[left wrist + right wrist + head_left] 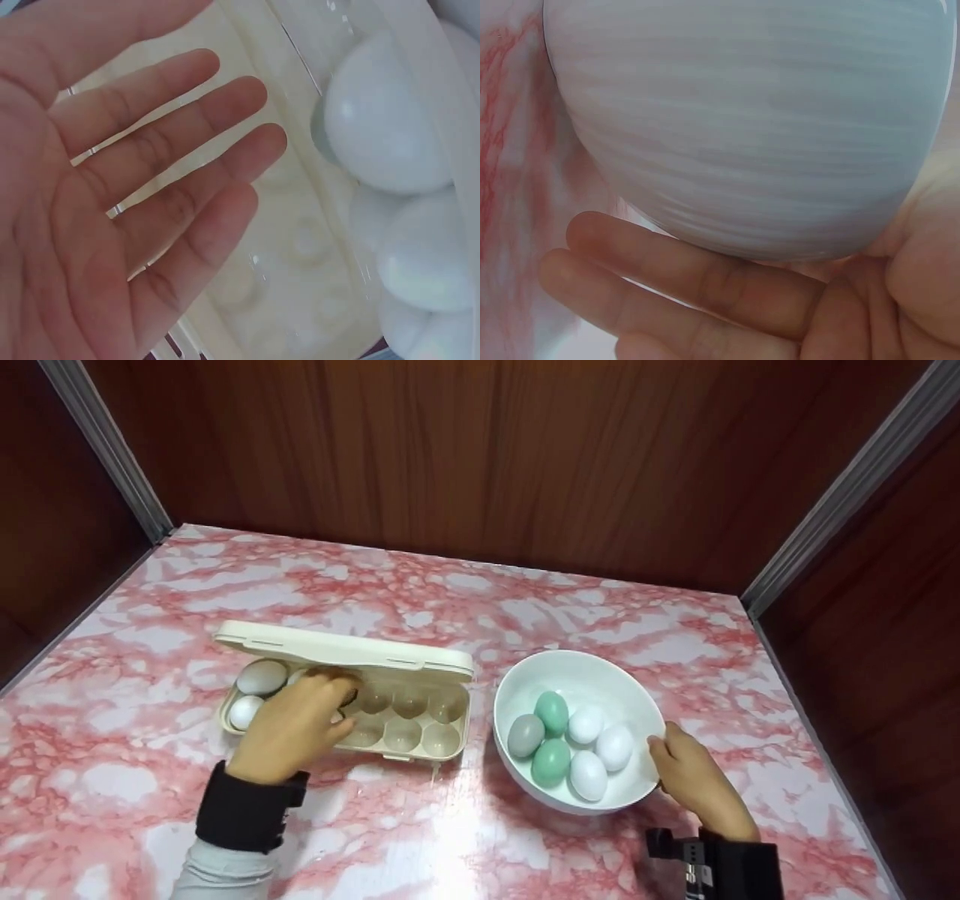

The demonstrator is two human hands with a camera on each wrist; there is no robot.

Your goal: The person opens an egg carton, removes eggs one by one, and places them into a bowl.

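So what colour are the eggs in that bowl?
Three white, two green and one grey egg lie in the white bowl; the head view shows it best.

The bench [480,607] has a glossy pink marble-look top. The egg carton [390,660] looks like matt cream plastic; the bowl [517,682] is smooth, shiny white.

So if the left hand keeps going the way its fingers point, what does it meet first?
Probably the egg carton: the left hand hovers open over its tray, fingers aimed toward the raised lid. The fingertips look nearest an egg beside them and the lid's underside, though depth is unclear.
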